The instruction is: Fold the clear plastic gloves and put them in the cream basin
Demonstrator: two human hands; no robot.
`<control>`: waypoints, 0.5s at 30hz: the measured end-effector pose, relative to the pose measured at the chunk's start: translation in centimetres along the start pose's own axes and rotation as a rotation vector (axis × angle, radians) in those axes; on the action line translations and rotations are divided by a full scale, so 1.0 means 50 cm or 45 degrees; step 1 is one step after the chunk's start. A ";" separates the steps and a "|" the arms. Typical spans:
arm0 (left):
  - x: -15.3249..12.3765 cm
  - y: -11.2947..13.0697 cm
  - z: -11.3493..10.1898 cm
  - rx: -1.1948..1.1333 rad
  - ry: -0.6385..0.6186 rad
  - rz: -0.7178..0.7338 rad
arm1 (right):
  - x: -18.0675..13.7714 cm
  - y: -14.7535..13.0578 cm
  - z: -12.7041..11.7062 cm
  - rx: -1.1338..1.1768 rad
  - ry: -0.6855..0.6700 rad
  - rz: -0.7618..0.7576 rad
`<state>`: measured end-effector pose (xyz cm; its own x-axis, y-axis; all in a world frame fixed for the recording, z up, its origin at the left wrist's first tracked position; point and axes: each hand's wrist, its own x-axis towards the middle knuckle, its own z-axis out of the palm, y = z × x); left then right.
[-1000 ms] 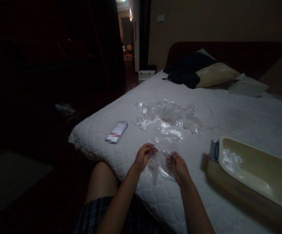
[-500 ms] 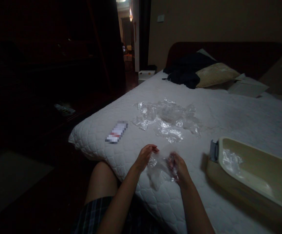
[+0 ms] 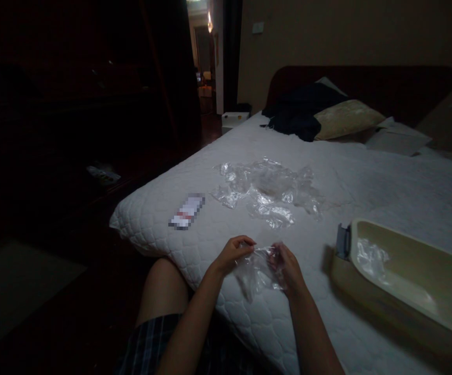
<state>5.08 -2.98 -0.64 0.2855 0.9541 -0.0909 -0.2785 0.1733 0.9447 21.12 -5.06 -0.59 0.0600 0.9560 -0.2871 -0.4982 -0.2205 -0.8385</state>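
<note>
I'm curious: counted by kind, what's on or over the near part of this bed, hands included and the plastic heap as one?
Hands: 2, left hand and right hand
Beige tub: 1
Clear plastic lots: 3, held piece, heap, plastic inside the tub
Pixelated flat item: 1
Total: 7

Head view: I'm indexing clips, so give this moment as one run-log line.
left hand: holding clear plastic; right hand: holding same piece; beige tub: other plastic inside

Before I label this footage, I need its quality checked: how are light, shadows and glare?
In the head view, light is dim, the upper left nearly black; there too, glints speckle the crumpled plastic and the film in the left hand and right hand; same view, soft shadow left of the tub.
</note>
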 end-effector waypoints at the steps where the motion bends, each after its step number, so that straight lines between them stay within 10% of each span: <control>1: 0.000 0.000 0.001 0.015 0.003 0.012 | 0.000 -0.001 0.001 0.017 -0.002 -0.005; 15: 0.006 0.002 0.007 -0.156 0.201 0.085 | -0.007 -0.007 -0.001 0.009 0.007 0.031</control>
<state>5.49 -2.77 -0.47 0.1179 0.9892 -0.0867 -0.4044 0.1276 0.9056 21.33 -5.35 -0.23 0.0526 0.9492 -0.3103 -0.5057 -0.2426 -0.8279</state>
